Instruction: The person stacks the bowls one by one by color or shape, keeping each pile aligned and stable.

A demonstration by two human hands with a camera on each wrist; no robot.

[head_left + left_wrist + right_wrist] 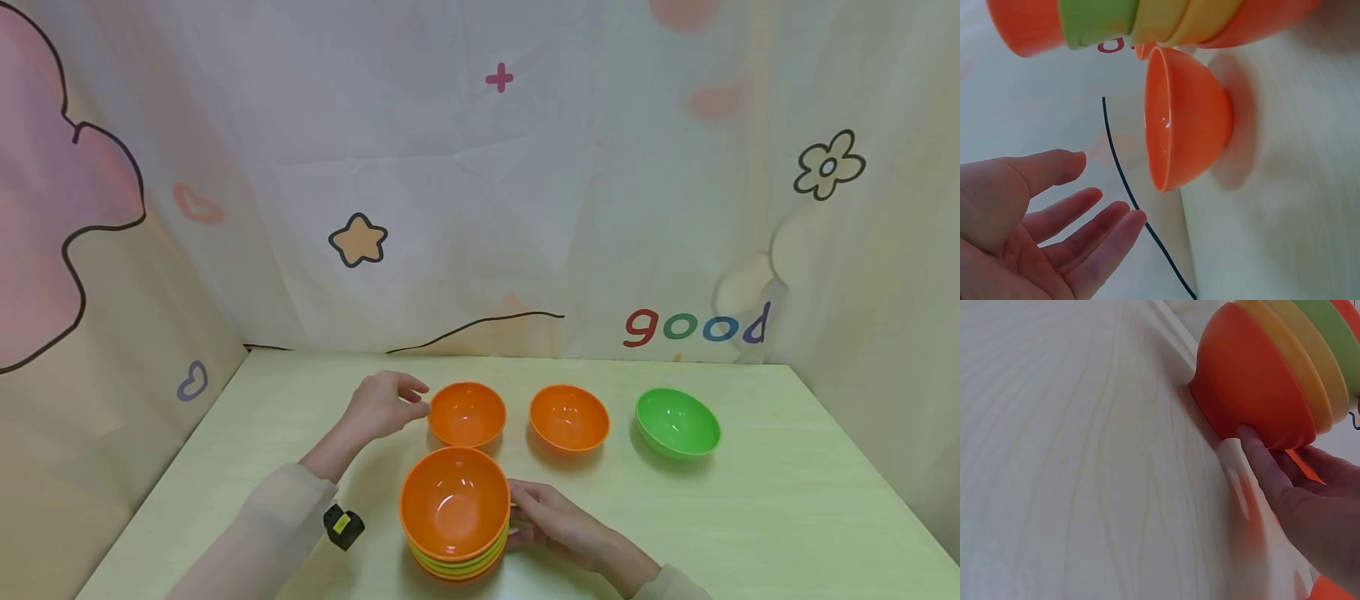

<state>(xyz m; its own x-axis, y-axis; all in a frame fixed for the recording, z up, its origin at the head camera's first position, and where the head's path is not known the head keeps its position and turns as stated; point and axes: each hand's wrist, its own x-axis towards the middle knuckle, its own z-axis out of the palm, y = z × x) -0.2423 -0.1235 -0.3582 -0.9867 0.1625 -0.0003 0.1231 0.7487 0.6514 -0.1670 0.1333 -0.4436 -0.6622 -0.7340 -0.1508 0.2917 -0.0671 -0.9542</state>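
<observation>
Your left hand (386, 404) is at the far left of the work, just beside the left orange bowl (467, 415). Grip: thumb and fingers apart, loosely bent, holding nothing; the left wrist view shows a small gap between fingertips and rim.

Your right hand (551, 517) is at the right side of the stack (455, 504), fingers touching its outer wall. The right wrist view shows one fingertip low on the bottom bowl (1254, 378), with other fingers partly hidden behind. You cannot tell from these views whether the hand clamps the stack or only rests against it.

The stack stands upright on the table (787, 517), near side, just in front of the left orange bowl. Order from the top, per left wrist view: orange, green, yellow, yellow, orange.

Far side, you have three single bowls in a row, mouths up, apart from each other: the left orange bowl, the middle orange bowl (569, 418) and the green bowl (678, 423) at right.

A black device (343, 527) sits at your left sleeve (277, 517). Behind the table hangs a printed cloth (450, 108) with a star (358, 241) at left.
</observation>
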